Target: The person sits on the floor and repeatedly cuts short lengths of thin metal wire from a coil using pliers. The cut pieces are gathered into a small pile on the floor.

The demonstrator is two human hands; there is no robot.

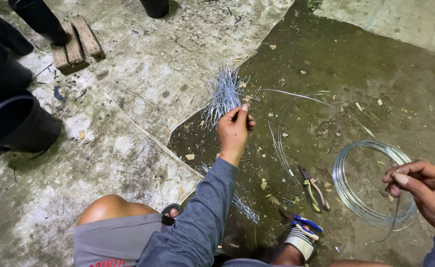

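Your left hand (234, 129) is pinched shut on a bundle of cut wire pieces (223, 96), right hand (422, 190) closed on a strand off the wire coil (368, 185). Looks like you're mid-gathering; next calls for another cut length. Two pliers: one (314, 188) just left of the coil, one (301, 225) below-left, plus a second bundle (239, 200).

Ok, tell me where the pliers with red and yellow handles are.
The pliers with red and yellow handles lie on the dark floor, right of centre, just left of the round coil of silver wire.
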